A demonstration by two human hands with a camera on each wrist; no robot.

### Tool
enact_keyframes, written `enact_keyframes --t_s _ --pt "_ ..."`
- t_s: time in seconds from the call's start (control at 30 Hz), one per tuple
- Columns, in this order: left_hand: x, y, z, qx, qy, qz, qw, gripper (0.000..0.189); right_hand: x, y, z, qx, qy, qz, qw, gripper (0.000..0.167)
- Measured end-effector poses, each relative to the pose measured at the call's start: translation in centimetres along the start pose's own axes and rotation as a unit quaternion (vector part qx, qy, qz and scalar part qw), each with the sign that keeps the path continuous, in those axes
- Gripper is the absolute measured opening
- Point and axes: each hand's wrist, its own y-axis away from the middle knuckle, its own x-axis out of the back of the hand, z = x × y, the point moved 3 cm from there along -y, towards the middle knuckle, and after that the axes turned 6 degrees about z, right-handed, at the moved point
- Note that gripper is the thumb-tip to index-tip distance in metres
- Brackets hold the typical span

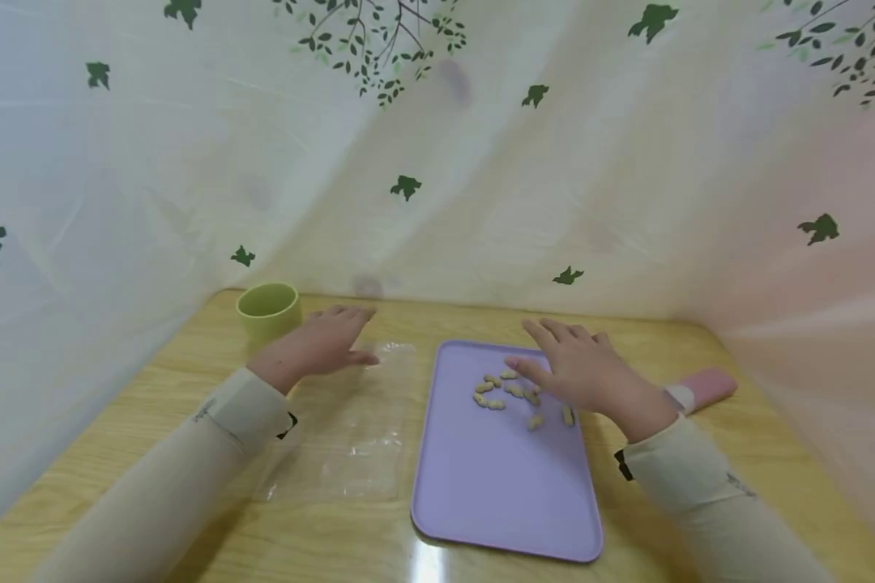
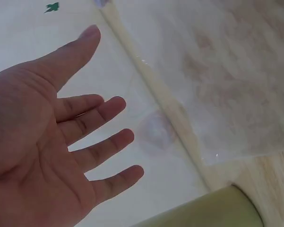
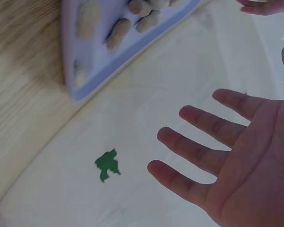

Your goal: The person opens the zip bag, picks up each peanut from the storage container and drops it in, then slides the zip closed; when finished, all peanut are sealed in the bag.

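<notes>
Both hands are spread wide and hold nothing: the left hand hangs over the clear plastic, beside the cup, and the right hand over the upper right edge of the tray. The peanuts lie on this tray, from its 11 to its 2 o'clock. For good handling, I judge it better to lower the right hand from 2 o'clock, pinch one peanut softly with thumb and forefinger, and not brush its neighbours. The one near the rim at 2 o'clock may need more care. The left hand could steady the tray from 9 o'clock.

My count on the counter: one tray; about nine peanuts, maybe more behind the right hand; one cup, at 10 o'clock from the tray; one clear plastic, at 9, though I cannot tell how many layers; one pink roll, near 2.
</notes>
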Motion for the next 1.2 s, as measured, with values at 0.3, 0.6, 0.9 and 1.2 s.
enact_keyframes --t_s 0.3,0.6,0.9,1.2 --pt "-2.7 -3.7 -1.7 -0.066 0.011 -0.05 0.9965 0.042 -1.2 -2.2 -3.3 0.044 -0.037 -0.045 0.9974 0.088" --pt "-3.3 -5.4 -2.4 -0.057 0.028 -0.042 0.9971 0.023 -1.4 -3.2 -4.4 0.039 -0.051 -0.053 0.9966 0.084" --pt "-3.7 -5.6 -2.4 -0.053 0.023 -0.004 0.9984 0.015 -1.6 -3.7 -5.1 0.048 -0.056 -0.061 0.9954 0.085" --pt "-3.9 -5.9 -2.2 -0.032 0.019 0.006 0.9993 0.01 -1.4 -3.9 -5.5 0.056 -0.054 -0.062 0.9951 0.084"
